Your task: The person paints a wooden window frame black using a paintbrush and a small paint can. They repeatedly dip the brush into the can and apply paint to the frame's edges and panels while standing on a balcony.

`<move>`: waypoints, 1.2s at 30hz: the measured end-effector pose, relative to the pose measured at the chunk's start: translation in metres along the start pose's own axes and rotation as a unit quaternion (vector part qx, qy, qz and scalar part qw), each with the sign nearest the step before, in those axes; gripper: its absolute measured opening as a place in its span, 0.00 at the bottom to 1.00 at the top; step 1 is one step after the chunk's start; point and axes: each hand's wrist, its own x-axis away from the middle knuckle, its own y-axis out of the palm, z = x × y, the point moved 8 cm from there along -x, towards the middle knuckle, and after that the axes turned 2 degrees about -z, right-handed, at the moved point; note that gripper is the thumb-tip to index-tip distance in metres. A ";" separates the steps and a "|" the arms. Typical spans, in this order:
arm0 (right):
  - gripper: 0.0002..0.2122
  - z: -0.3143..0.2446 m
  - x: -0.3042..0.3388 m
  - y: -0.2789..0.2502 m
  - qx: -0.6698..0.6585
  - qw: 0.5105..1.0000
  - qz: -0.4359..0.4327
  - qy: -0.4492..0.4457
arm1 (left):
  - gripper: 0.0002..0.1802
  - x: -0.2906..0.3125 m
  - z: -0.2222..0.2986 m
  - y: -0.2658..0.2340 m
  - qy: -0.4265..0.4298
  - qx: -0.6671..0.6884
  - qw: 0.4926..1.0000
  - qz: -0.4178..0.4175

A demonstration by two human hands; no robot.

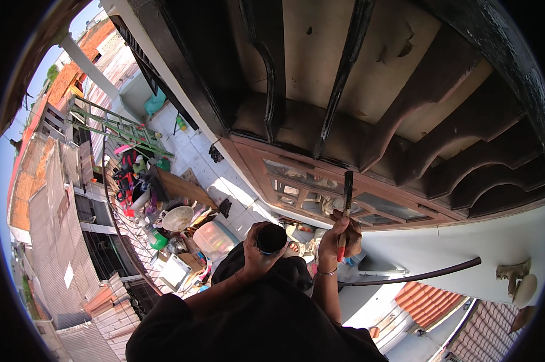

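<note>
Your left hand (pixel 254 260) covers part of the cup (pixel 272 239), and its dark inside can't be made out. Your right hand (pixel 339 240) hides the middle of the brush (pixel 348 196). The view's far edge cuts off the slats (pixel 346 66); in the heap (pixel 177 218) to your left, many pieces are too small to tell.

container (pixel 272 239): left of brush (pixel 348 200) | slats (pixel 418 101): beyond brush | window (pixel 315 202): beneath slats | ladder (pixel 125 130): far left
</note>
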 end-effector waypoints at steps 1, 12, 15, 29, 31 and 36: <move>0.17 -0.002 -0.007 0.002 0.013 1.000 -0.008 0.016 | 0.30 -0.003 0.001 0.000 -0.002 -0.002 1.000 -0.002; 0.11 -0.027 -0.015 0.010 0.162 0.970 -0.093 -0.156 | 0.31 -0.001 0.004 0.007 0.027 -0.023 0.999 0.003; 0.11 -0.054 -0.026 0.006 0.206 0.956 -0.100 -0.185 | 0.32 0.000 0.001 0.002 0.020 -0.017 1.000 0.014; 0.10 -0.072 -0.037 0.033 0.235 0.956 -0.107 -0.140 | 0.30 -0.050 -0.012 -0.003 -0.016 0.117 0.993 0.019; 0.11 -0.075 -0.041 0.031 0.268 0.949 -0.092 -0.141 | 0.31 -0.059 -0.012 -0.005 -0.001 0.107 0.994 0.011; 0.11 -0.077 -0.025 0.063 0.179 0.965 -0.174 -0.085 | 0.31 -0.068 -0.021 -0.001 -0.019 0.135 0.991 -0.017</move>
